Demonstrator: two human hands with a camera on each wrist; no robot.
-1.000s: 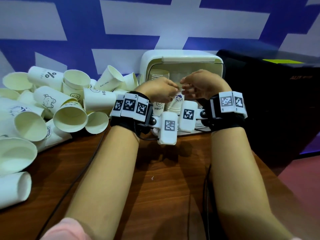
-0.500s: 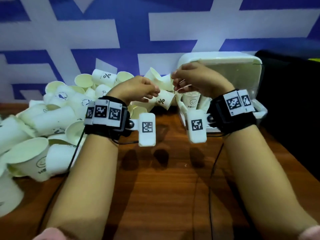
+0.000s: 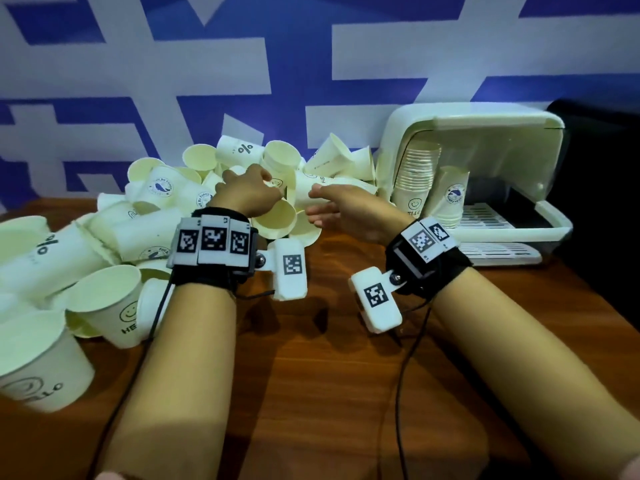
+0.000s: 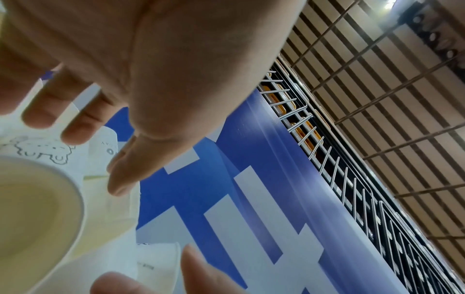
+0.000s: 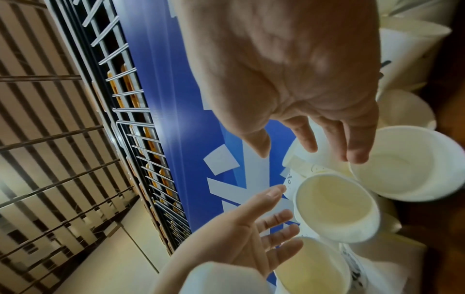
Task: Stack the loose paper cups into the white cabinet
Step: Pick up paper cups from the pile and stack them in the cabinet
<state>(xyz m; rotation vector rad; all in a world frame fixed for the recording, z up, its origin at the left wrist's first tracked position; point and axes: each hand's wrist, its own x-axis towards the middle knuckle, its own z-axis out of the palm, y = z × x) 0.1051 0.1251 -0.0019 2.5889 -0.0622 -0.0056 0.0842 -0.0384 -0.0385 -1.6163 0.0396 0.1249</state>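
Two stacks of nested cups stand upright in the open white cabinet at 2 o'clock in the head view, one tall, one shorter just to its right. A heap of loose paper cups sprawls from 9 to 12 o'clock on the brown wooden tabletop, against a blue-and-white patterned wall. Both hands reach into the heap's near edge: the left hand rests with curled fingers on a cup, the right hand lies beside another. From the left wrist, the left hand has fingers spread and relaxed above an open cup mouth, gripping nothing. From the right wrist, the right hand is open with fingers extended over cups, the left hand's fingers spread at 6 o'clock; ceiling slats show at 9 o'clock.
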